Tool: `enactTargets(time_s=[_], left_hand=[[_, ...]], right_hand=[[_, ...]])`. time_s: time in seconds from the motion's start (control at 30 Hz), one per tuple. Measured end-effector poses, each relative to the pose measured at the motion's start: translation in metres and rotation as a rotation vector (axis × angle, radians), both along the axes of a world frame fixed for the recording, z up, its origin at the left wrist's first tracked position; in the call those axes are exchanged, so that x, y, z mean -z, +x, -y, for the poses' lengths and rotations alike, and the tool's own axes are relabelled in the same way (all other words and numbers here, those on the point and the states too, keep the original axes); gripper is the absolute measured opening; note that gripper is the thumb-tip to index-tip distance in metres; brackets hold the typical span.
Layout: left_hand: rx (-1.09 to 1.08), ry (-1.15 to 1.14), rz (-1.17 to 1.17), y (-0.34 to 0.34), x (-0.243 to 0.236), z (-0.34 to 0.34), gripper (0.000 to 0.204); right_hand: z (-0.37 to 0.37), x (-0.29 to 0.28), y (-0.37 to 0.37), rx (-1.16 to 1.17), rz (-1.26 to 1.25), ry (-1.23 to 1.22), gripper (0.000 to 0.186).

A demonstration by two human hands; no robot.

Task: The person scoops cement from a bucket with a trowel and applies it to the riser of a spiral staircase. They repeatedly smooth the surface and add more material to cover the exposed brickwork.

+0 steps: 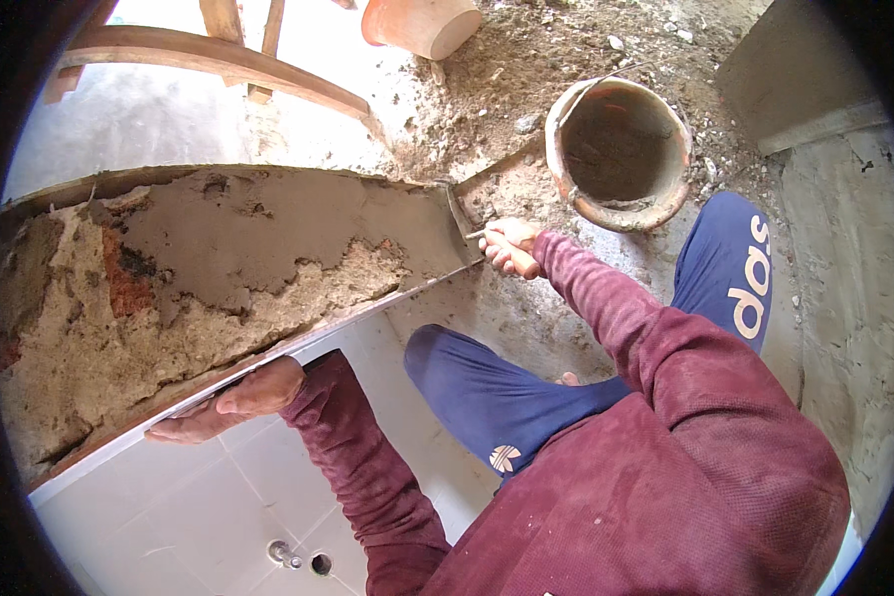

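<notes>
My right hand (510, 248) grips the wooden handle of a trowel (522, 260), whose blade stands against the right end of a masonry ledge. Grey wet mortar (288, 214) covers much of that ledge's top, with rough old render and red brick (129, 278) exposed at the left. My left hand (230, 402) lies along the long pale strip (308, 351) on the ledge's near edge, fingers stretched out against it. A white tiled surface (159, 507) is below that hand.
A mortar-stained bucket (621, 149) stands on the rubble-strewn floor (497, 60) beside a second, pinkish bucket (422, 22) farther back. Wooden beams (199, 52) cross the upper left. A grey plastered wall (834, 318) runs along the right. A pipe fitting (283, 554) and a hole are in the tiles.
</notes>
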State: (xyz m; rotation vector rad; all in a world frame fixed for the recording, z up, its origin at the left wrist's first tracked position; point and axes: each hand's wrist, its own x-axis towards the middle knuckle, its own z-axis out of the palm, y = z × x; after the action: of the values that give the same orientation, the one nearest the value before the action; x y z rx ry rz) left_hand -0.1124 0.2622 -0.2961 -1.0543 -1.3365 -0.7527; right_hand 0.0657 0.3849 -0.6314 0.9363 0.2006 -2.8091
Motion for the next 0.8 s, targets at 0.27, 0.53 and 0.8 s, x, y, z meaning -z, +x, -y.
enactTargets(time_s=[0.27,0.53,0.8], left_hand=[[0.217,0.073,0.061,0.01,-0.006,-0.014,0.066],[0.049,0.064,0.043,0.005,-0.009,-0.002,0.066],[0.064,0.045,0.036,-0.005,-0.009,0.002,0.065]], right_hand=[[-0.016,-0.006,0.002,-0.09,-0.208,-0.217,0.039],[-0.009,-0.063,0.003,-0.045,-0.268,-0.246,0.038],[0.021,-0.144,0.009,-0.121,-0.317,0.089,0.036]])
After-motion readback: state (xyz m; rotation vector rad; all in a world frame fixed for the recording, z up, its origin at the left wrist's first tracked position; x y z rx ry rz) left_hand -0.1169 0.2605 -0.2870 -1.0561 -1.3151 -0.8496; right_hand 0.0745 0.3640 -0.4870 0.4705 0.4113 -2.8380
